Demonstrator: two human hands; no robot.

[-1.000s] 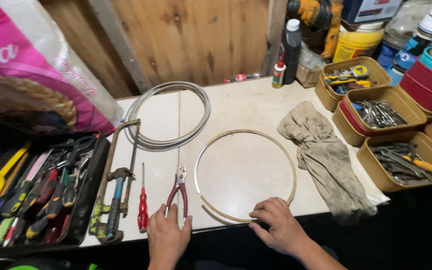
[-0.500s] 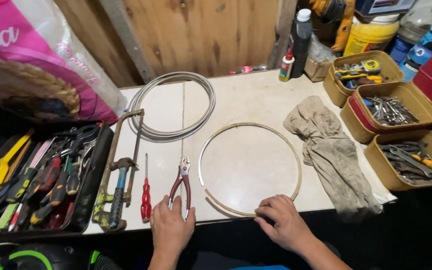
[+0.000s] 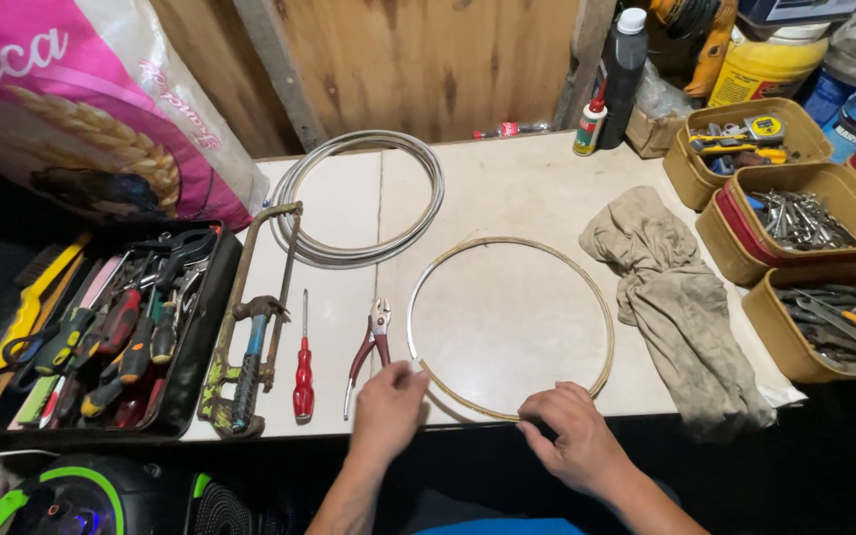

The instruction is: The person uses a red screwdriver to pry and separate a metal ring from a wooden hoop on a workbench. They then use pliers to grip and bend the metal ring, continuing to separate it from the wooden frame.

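Pale bench (image 3: 507, 188) against a plank wall. Wire hoop (image 3: 510, 327) lies flat; your left hand (image 3: 386, 411) and right hand (image 3: 567, 436) pinch its near arc, fingers closed on it. Red-handled pliers (image 3: 369, 352) just beyond the left hand. Step: steadying the hoop; a firm grip is needed next.

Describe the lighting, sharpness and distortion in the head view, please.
Head view: even bright light on the worktop, a soft sheen, no strong glare; dark under its front edge. The wire ring and both hands, left hand and right hand, look sharp; wide-angle bending at the edges.
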